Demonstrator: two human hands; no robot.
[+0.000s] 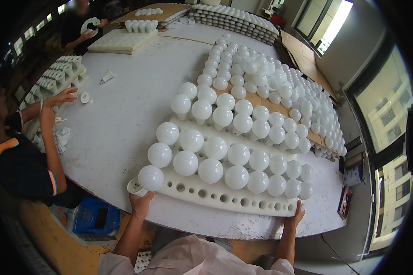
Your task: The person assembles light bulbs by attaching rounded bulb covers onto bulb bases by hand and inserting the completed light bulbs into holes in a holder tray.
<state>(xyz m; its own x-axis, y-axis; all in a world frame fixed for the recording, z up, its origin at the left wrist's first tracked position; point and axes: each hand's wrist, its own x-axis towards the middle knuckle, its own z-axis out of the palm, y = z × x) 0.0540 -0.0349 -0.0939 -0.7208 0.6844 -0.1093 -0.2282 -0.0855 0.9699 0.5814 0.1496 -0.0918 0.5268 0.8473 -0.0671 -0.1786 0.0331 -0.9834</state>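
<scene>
A white foam tray (234,200) with rows of holes lies near the front edge of the table. Two rows of round white light bulbs (210,171) stand in it, and its front strip of holes is bare. My left hand (142,205) grips the tray's left front corner, its fingers partly hidden. Just above that hand are a bulb (151,178) and a white cup-shaped piece (135,187) with a dark inside. At the right front corner, my right hand (299,214) holds the tray's end, thumb up along the side.
Behind stand another bulb-filled foam tray (183,123) and many bulbs on cardboard (254,98). At left a co-worker's hand (62,97) is beside a tray of white housings (55,78). One bulb (107,76) lies on the table (119,119). Another person (80,27) stands far left.
</scene>
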